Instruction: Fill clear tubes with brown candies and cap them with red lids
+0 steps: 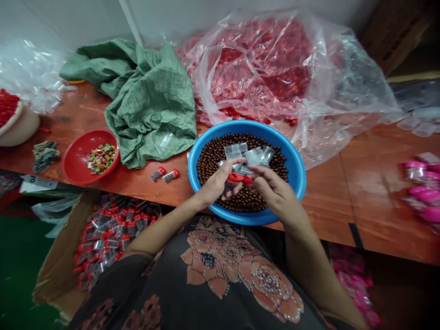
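Above a blue basin (299,183) of small round brown balls (216,149), my two hands meet. My left hand (217,182) is closed around a small container with a red top (235,177); its body is mostly hidden by the fingers. The fingertips of my right hand (275,190) pinch a red cap (246,179) right beside that top, and the two red parts seem to touch. Several clear plastic boxes (254,156) lie on the balls just beyond my fingers.
Left of the basin lie two filled red-capped containers (171,175), a red bowl (74,158) with wrapped pieces and a green sack (151,101). Behind is a clear bag of red parts (261,59). A carton (58,256) of filled containers stands below; pink-capped items (428,195) lie right.
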{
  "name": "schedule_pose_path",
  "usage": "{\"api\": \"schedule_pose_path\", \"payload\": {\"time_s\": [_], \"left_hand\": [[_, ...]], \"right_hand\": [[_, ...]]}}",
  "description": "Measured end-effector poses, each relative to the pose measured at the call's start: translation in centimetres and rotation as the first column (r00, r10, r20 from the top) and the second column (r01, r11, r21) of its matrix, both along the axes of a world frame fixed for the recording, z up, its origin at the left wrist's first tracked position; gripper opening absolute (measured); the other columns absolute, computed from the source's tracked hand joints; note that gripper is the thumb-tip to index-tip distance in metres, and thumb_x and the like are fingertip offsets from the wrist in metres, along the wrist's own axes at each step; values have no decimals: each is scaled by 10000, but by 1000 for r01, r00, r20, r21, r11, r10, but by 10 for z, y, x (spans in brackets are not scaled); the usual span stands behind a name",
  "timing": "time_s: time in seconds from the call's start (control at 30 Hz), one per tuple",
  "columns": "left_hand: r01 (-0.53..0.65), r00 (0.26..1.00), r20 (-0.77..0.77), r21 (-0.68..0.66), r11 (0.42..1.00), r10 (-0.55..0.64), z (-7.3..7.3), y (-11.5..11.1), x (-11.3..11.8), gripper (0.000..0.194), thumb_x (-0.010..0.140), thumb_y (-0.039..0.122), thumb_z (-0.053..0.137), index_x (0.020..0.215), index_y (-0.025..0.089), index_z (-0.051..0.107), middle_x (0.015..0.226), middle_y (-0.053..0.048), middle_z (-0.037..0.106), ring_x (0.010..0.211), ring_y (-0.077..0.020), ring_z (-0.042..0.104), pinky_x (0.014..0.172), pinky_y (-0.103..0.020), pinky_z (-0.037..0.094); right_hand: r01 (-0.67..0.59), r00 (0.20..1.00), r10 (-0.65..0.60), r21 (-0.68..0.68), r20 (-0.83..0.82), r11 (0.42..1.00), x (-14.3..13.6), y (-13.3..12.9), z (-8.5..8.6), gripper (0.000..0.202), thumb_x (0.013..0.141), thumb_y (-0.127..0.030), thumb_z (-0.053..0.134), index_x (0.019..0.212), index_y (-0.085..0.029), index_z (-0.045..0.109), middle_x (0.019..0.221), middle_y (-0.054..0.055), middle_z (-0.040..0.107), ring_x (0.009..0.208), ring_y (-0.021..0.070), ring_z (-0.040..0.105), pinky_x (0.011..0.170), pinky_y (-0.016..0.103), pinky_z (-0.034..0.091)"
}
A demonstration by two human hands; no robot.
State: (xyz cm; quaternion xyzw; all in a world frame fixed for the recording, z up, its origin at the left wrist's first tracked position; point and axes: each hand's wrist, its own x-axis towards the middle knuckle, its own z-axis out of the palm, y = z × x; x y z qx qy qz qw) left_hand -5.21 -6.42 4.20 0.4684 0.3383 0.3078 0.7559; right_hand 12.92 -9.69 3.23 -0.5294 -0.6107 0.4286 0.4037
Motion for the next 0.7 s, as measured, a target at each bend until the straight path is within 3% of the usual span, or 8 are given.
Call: {"api": "schedule_pose_path", "payload": {"time_s": [0.1,0.17,0.23,0.3,0.4,0.53,0.6,0.7], "left_hand": [[-16,996,-83,98,995,24,0,-2,-5,663,965,680,273,1438,240,419,619,43,506,451,-88,424,410,-194,332],[-10,987,-155,201,979,42,-1,-3,-8,656,951,690,326,1416,246,457,710,5,586,573,-121,542,531,-236,457],[1,969,-235,317,948,77,-3,-3,-10,616,945,677,378,1363,249,524,911,-56,674,841,-190,651,774,-331,540],[-5,946,-296,387,922,129,-6,-3,-9,563,961,648,371,1291,246,588,1171,-99,675,1155,-249,613,1017,-423,475],[-95,916,-329,376,922,228,-10,-2,-4,532,997,594,319,1259,230,606,1417,-110,568,1392,-256,456,1183,-469,318],[-216,897,-315,297,930,309,-12,-4,1,463,1012,513,359,1268,207,593,1486,-101,510,1442,-241,392,1221,-461,263],[-259,911,-259,244,935,320,-13,-4,1,424,1007,485,393,1230,198,611,1430,-102,558,1383,-236,459,1170,-439,359],[-226,964,-138,37,974,229,-11,-2,-2,472,981,535,414,1226,177,602,1111,-119,701,988,-221,684,829,-381,586]], "right_hand": [[-41,998,37,-103,-45,994,6,1,1,416,868,-559,634,1109,-221,666,924,45,735,786,172,690,710,330,588],[21,1000,-21,-8,4,1000,5,-1,4,460,835,-555,679,1160,-232,637,986,53,723,853,191,690,760,355,589],[30,985,-59,175,161,984,1,-5,6,528,801,-544,724,1215,-240,603,1086,78,698,985,231,672,868,409,573],[-56,937,-72,350,342,935,-7,-8,5,578,799,-525,735,1269,-235,565,1169,107,664,1096,268,631,962,462,536],[-187,874,-84,489,479,852,-20,-12,-2,651,860,-458,686,1406,-208,432,1243,144,623,1164,295,596,1008,503,509],[-216,823,-141,532,550,819,-28,-10,-12,727,877,-364,671,1481,-169,317,1282,184,588,1179,315,581,1012,510,507],[-210,820,-150,534,552,819,-28,-7,-13,723,869,-361,679,1470,-161,330,1275,188,585,1175,315,582,1008,502,510],[-198,859,-110,522,500,830,-25,-4,-12,702,848,-382,694,1435,-182,364,1260,167,596,1159,298,593,997,487,516]]}}
